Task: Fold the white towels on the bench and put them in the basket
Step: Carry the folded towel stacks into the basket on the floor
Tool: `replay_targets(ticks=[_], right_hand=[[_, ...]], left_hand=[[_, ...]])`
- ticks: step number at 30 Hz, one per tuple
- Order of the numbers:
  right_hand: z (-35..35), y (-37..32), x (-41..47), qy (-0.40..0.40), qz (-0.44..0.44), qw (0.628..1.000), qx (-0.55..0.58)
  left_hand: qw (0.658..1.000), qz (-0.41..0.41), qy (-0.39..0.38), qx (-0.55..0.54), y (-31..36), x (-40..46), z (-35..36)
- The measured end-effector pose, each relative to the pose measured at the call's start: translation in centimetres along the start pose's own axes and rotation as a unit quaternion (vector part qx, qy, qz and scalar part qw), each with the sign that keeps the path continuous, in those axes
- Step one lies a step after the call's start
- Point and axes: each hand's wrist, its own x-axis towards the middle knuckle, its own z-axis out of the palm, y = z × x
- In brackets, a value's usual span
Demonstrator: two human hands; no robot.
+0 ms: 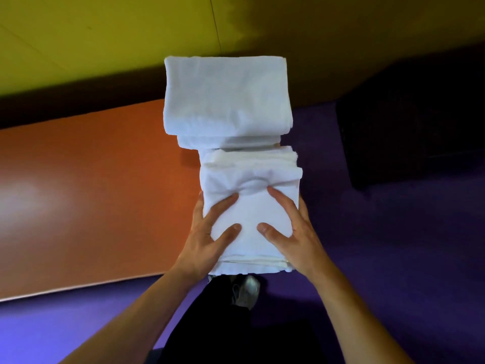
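While my left hand point(207, 232) and right hand point(288, 229) hold the folded towels point(252, 206) from both sides, I think carrying comes next; I see no basket.

It looks like an indoor commercial or leisure venue, such as a gym or spa area, though the exact kind cannot be told. A bright yellow-green wall point(105, 35) meets a dark skirting, a glossy orange bench point(91, 193) runs along it, and purple carpet point(393, 258) covers the floor. Stacked white towels point(228, 95) suit such a place.
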Motion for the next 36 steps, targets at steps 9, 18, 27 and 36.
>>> replay_targets(ticks=[9, 18, 27, 36], right_hand=[[0.6, 0.8, -3.7, 0.04, 0.065, 0.993, 0.091], [1.1, -0.2, -3.4, 0.05, 0.085, 0.989, 0.113], [-3.9, -1.3, -6.0, 0.085, 0.04, 0.988, 0.125], [-20.3, 0.2, -8.3, 0.122, 0.018, 0.984, 0.125]], left_hand=[[0.997, -0.003, -0.057, -0.045, -0.4, -2.6, 0.0], [0.997, -0.003, -0.068, -0.027, 0.5, -1.3, -1.1], [0.997, 0.034, -0.058, -0.036, 6.2, -2.3, 1.3], [0.994, 0.073, -0.081, -0.027, 17.8, 0.0, 13.1]])
